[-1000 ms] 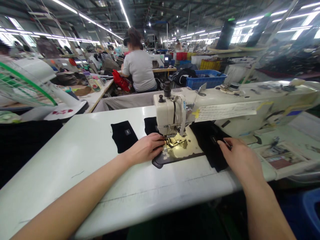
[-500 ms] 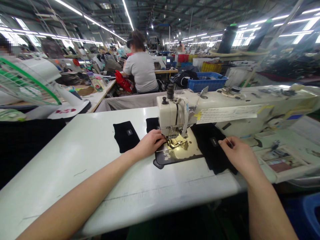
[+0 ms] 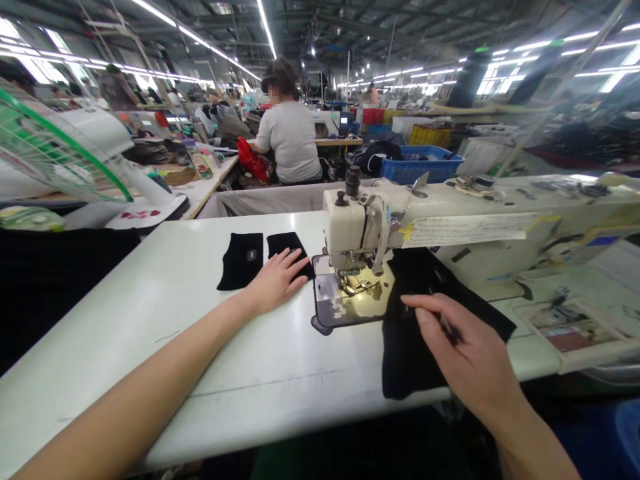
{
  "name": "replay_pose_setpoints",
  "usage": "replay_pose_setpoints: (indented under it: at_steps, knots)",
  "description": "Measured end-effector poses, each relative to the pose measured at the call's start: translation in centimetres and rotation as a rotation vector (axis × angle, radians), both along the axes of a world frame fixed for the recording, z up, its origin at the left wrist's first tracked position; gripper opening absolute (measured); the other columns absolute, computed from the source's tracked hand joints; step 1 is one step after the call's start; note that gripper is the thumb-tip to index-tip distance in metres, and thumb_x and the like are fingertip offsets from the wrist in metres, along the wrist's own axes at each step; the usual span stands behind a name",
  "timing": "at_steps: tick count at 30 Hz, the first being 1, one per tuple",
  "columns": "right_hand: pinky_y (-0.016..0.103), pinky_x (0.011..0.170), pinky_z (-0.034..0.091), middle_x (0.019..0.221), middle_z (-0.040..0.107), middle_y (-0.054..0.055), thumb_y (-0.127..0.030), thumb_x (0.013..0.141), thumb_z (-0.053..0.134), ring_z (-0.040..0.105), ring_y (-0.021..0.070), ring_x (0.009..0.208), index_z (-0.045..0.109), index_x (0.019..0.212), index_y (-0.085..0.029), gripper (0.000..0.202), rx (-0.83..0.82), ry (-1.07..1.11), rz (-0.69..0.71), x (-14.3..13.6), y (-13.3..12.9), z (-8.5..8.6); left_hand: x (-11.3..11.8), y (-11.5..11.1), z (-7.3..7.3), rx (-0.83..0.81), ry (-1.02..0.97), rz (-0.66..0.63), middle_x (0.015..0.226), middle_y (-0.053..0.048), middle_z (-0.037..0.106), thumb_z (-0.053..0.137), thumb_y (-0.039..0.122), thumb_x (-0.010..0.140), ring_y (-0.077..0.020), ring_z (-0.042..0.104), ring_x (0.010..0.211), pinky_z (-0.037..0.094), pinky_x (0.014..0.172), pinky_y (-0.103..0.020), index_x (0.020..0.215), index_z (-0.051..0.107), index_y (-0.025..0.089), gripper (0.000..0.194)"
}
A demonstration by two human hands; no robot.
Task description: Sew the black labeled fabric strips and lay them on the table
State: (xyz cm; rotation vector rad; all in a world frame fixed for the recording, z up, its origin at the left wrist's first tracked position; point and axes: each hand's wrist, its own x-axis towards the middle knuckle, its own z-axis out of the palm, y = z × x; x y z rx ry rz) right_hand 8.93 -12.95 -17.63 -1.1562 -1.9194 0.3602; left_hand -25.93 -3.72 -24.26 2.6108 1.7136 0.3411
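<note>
My left hand (image 3: 281, 280) lies flat with fingers spread on a small black fabric piece (image 3: 283, 241), left of the sewing machine's needle plate (image 3: 345, 310). Beside it is another black piece (image 3: 240, 263) bearing a small label (image 3: 251, 255). On the right, my right hand (image 3: 457, 340) is over black fabric (image 3: 407, 367), its forefinger and thumb tips together at a small label there. A dark slim object (image 3: 449, 328) shows between its curled fingers, too hidden to name. More black fabric (image 3: 470, 300) with a label lies behind that hand.
The sewing machine head (image 3: 350, 223) stands between my hands, its arm running right. A white fan with green rim (image 3: 75, 143) is at left. Ahead, a person in a grey shirt (image 3: 293, 140) sits near a blue basket (image 3: 420, 167). A parts tray (image 3: 565, 327) is at right.
My left hand has moved left from beside the presser foot and flattened onto the black piece. My right hand has come left and nearer, and the black fabric under it has shifted toward me.
</note>
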Motion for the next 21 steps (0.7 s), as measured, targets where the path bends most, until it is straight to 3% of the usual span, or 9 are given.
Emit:
replay_pose_setpoints:
  at_steps: [4,6,8,10,13,16,18,21]
  knots:
    - [0.023,0.070,0.050,0.088,0.066,0.000,-0.020,0.096,0.059,0.064,0.0125,0.076,0.066,0.104,-0.023,0.010,0.020,0.038,0.256,-2.1,-1.3,-0.2,-3.4,-0.9,1.1,0.074,-0.003,0.056,0.148,-0.019,0.050,0.041,0.048,0.100,-0.0392,0.043,0.139,0.036,0.111,-0.062,0.137,0.059,0.015,0.053]
    - [0.023,0.071,0.050,0.087,0.064,0.001,-0.018,0.095,0.061,0.063,0.0127,0.077,0.065,0.100,-0.022,0.008,-0.007,0.083,0.337,-2.9,-1.9,-0.6,-2.7,-2.3,2.2,0.177,-0.084,0.061,0.128,-0.020,0.063,0.045,0.048,0.099,-0.0362,0.058,0.121,0.045,0.103,-0.058,0.118,0.070,0.012,0.047]
    - [0.023,0.068,0.050,0.085,0.061,0.000,-0.014,0.095,0.059,0.063,0.0121,0.075,0.065,0.098,-0.022,0.010,-0.062,0.124,0.418,-3.5,-2.5,-1.0,-0.3,-4.0,3.4,0.200,-0.255,0.020,0.101,-0.015,0.070,0.045,0.045,0.100,-0.0272,0.065,0.095,0.054,0.089,-0.047,0.093,0.074,0.014,0.043]
    - [0.021,0.064,0.050,0.083,0.059,0.000,-0.011,0.095,0.056,0.061,0.0110,0.071,0.066,0.097,-0.022,0.015,-0.091,0.153,0.500,-3.8,-3.2,-1.4,2.6,-5.6,4.3,0.019,-0.489,-0.074,0.095,-0.010,0.071,0.043,0.044,0.103,-0.0213,0.066,0.089,0.056,0.083,-0.037,0.093,0.073,0.017,0.041]
    - [0.018,0.059,0.049,0.079,0.059,-0.002,-0.012,0.094,0.057,0.059,0.0095,0.065,0.067,0.097,-0.024,0.016,-0.103,0.180,0.573,-4.0,-4.1,-2.2,5.9,-6.7,4.8,-0.407,-0.786,-0.177,0.102,-0.008,0.073,0.039,0.049,0.104,-0.0212,0.067,0.095,0.056,0.086,-0.037,0.109,0.071,0.019,0.044]
    - [0.019,0.062,0.052,0.083,0.062,0.000,-0.019,0.093,0.058,0.063,0.0117,0.068,0.069,0.095,-0.025,0.013,-0.210,0.215,0.441,-4.3,-5.0,-3.7,6.7,-5.9,4.6,-0.719,-0.969,-0.174,0.089,-0.006,0.074,0.056,0.051,0.095,-0.0199,0.068,0.083,0.056,0.077,-0.034,0.095,0.073,0.016,0.039]
    - [0.021,0.064,0.054,0.085,0.065,0.001,-0.027,0.091,0.061,0.066,0.0140,0.072,0.071,0.096,-0.026,0.011,-0.337,0.248,0.276,-4.5,-5.7,-5.1,6.7,-4.8,4.3,-0.688,-1.011,-0.096,0.084,-0.004,0.074,0.068,0.045,0.087,-0.0179,0.067,0.077,0.055,0.073,-0.031,0.087,0.073,0.016,0.029]
    - [0.021,0.055,0.054,0.068,0.059,-0.004,-0.041,0.093,0.060,0.064,0.0135,0.056,0.072,0.105,-0.025,0.024,-0.587,0.292,0.091,-4.9,-6.9,-7.2,6.8,-3.3,3.7,-0.482,-0.867,-0.006,0.085,-0.002,0.074,0.069,0.030,0.085,-0.0172,0.067,0.079,0.054,0.077,-0.031,0.087,0.073,0.018,0.013]
